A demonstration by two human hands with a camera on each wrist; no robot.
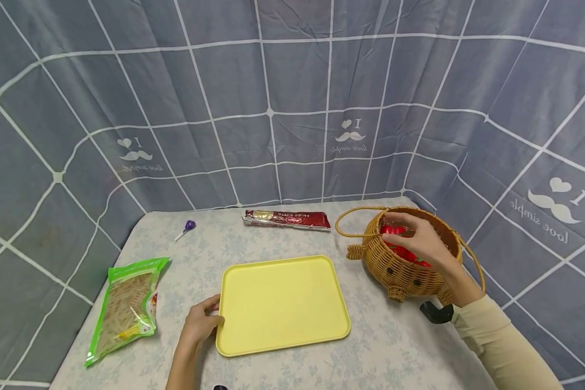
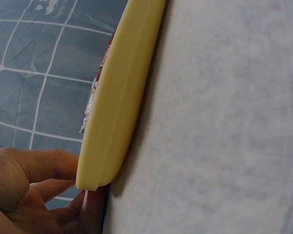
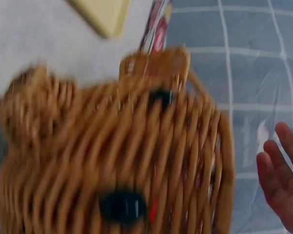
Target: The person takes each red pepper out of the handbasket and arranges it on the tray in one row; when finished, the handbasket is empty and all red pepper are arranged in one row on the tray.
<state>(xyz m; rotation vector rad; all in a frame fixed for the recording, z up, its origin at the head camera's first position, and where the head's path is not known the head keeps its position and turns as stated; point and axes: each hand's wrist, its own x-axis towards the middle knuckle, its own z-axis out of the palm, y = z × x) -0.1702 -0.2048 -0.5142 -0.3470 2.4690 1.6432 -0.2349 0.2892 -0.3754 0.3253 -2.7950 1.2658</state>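
Note:
A yellow tray [image 1: 285, 306] lies flat in the middle of the table. My left hand [image 1: 201, 323] grips its left edge; in the left wrist view the fingers [image 2: 49, 165] meet the tray's rim [image 2: 119, 97] at one end. On the right stands a wicker basket [image 1: 390, 273] with looped handles and dark button-like eyes. Above its opening hovers my right hand [image 1: 416, 236], fingers extended and apart from the wicker. Red things [image 1: 395, 238] lie inside the basket, partly covered by the hand, their kind unclear. The right wrist view shows the woven side [image 3: 122, 161] and loosely spread fingers [image 3: 278, 170].
Behind the tray lies a long dark-red packet [image 1: 287, 219]. A purple-wrapped lollipop [image 1: 186, 229] is at the back left, and a green-edged clear food bag [image 1: 128, 306] at the left. Blue-grey checked curtains [image 1: 297, 135] enclose the patterned tablecloth [image 1: 175, 276].

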